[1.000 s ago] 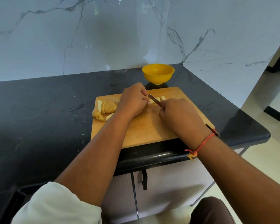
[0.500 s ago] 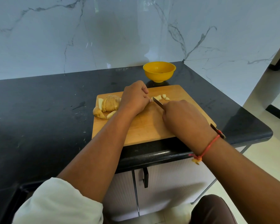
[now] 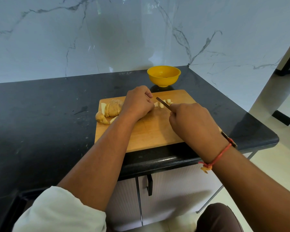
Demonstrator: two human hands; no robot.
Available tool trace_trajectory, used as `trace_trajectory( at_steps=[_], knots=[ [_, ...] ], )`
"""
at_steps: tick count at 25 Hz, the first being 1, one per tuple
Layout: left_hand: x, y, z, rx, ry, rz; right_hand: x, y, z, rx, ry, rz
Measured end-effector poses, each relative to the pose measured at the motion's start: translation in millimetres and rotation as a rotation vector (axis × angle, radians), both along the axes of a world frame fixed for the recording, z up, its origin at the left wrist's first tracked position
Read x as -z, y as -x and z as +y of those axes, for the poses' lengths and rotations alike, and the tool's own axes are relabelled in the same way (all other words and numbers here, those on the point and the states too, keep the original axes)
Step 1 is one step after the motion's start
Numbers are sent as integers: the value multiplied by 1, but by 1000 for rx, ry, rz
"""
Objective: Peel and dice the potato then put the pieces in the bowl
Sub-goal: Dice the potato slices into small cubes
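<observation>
Gripping knife [image 3: 163, 103] in right hand [image 3: 191, 121], blade angled over pale potato strip [image 3: 156, 104], left hand [image 3: 137, 104] curled, pinching that strip on cutting board [image 3: 154, 131], cut pieces [image 3: 168, 101] just beyond blade, sliced potato [image 3: 113, 108] at board's left, yellow bowl [image 3: 163, 75] behind board on black counter [image 3: 49, 114].

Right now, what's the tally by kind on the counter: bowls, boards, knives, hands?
Yellow bowl: 1
Cutting board: 1
Knife: 1
Hands: 2 (left hand holds a potato strip, right hand grips the knife)
Total: 5
Other potato pieces: clumped and partly hidden, not counted.
</observation>
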State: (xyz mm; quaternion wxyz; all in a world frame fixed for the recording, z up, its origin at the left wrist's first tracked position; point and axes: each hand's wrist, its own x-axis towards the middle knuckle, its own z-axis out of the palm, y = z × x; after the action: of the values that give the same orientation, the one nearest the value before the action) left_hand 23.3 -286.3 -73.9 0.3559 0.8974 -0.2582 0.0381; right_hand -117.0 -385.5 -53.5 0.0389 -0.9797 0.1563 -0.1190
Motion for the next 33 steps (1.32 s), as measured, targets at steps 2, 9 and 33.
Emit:
trace_trajectory(
  at_steps=[2, 9, 33],
  knots=[
    [-1, 0, 0, -5, 7, 9, 3, -10, 2, -10, -3, -19],
    [-1, 0, 1, -3, 24, 3, 10, -32, 4, 2, -39, 55],
    [4, -1, -4, -21, 154, -49, 19, -20, -25, 52, -144, -187]
  ],
)
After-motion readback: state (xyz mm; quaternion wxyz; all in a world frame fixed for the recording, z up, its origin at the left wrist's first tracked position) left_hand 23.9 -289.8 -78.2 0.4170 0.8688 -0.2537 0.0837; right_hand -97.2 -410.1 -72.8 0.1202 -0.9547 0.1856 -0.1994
